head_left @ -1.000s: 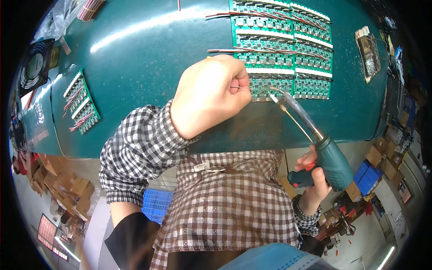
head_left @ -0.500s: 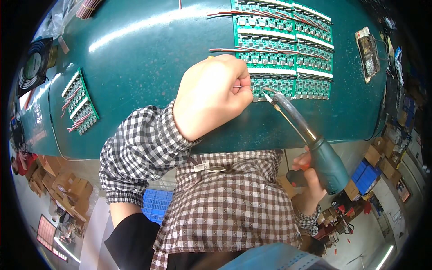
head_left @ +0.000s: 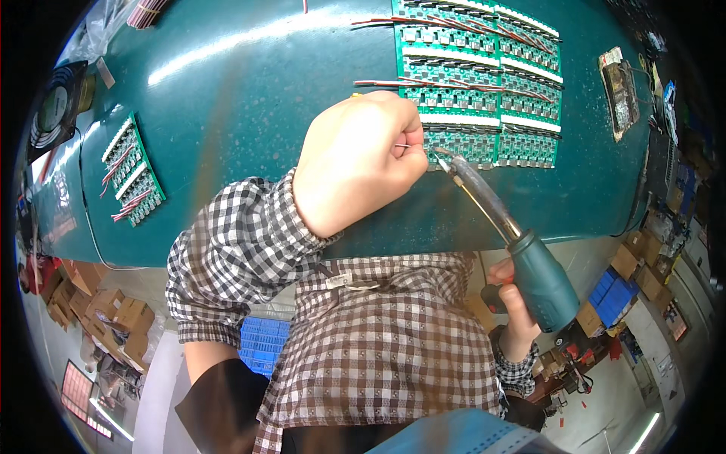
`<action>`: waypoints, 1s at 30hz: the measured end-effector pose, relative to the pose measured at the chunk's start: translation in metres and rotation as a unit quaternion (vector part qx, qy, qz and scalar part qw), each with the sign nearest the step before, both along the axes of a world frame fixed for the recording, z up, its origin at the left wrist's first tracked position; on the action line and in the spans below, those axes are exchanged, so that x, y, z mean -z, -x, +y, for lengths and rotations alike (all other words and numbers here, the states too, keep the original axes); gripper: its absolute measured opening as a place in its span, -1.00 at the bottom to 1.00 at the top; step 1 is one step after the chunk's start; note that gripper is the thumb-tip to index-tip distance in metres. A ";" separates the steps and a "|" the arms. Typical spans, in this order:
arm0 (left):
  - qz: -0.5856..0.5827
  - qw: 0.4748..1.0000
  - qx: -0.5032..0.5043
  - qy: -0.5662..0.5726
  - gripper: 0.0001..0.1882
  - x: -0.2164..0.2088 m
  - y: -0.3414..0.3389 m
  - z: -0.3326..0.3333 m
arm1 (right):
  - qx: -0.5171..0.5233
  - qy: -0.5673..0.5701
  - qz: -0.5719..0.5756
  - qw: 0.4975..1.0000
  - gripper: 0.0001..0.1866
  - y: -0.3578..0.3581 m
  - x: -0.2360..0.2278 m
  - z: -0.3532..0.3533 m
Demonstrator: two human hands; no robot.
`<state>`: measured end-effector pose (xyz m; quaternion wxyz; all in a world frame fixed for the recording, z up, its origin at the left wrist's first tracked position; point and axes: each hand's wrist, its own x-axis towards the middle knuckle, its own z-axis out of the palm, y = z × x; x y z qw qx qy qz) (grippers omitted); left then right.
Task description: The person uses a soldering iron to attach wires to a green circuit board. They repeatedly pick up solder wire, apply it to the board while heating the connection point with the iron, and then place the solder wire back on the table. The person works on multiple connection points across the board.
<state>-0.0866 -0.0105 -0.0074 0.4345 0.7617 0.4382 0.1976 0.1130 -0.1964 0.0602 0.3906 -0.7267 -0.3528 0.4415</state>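
My left hand is closed in a pinch over the near left edge of the green circuit board panels. A short thin wire shows between its fingers. My right hand is wrapped round the dark green pistol-shaped body of a soldering gun. Its narrow tip and the curved tube beside it point up and left, reaching the front row of boards close to my left fingertips. Whether the tip touches a board or the wire, I cannot tell. Red, black and white wires lie across the rows.
On the left of the green table lies a smaller wired board panel. Beyond it stand a black fan and a thin cable. A worn metal-like block sits at the right. A blue crate is below the table edge.
The soldering gun has shifted slightly left, bringing its tip closer to my left fingertips, while its body dropped a little. My left hand has stayed nearly still.
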 end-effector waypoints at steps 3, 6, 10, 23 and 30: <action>-0.006 1.000 -0.004 -0.003 -0.92 0.000 0.000 0.000 | -0.040 -0.014 -0.038 0.998 -0.55 -0.005 0.005 -0.003; -0.006 1.000 -0.005 -0.007 -0.92 0.001 0.000 -0.001 | -0.045 -0.014 -0.040 0.998 -0.56 -0.006 0.005 -0.004; -0.009 1.000 -0.004 -0.006 -0.92 0.001 0.000 -0.001 | -0.019 -0.004 -0.025 0.999 -0.58 -0.002 0.004 -0.002; -0.002 1.000 -0.002 -0.006 -0.92 0.000 -0.001 0.000 | 0.002 -0.002 -0.044 0.999 -0.61 0.004 0.001 -0.001; 0.000 1.000 -0.007 -0.012 -0.92 0.000 0.000 -0.002 | -0.063 -0.003 -0.069 0.996 -0.62 -0.003 0.002 0.002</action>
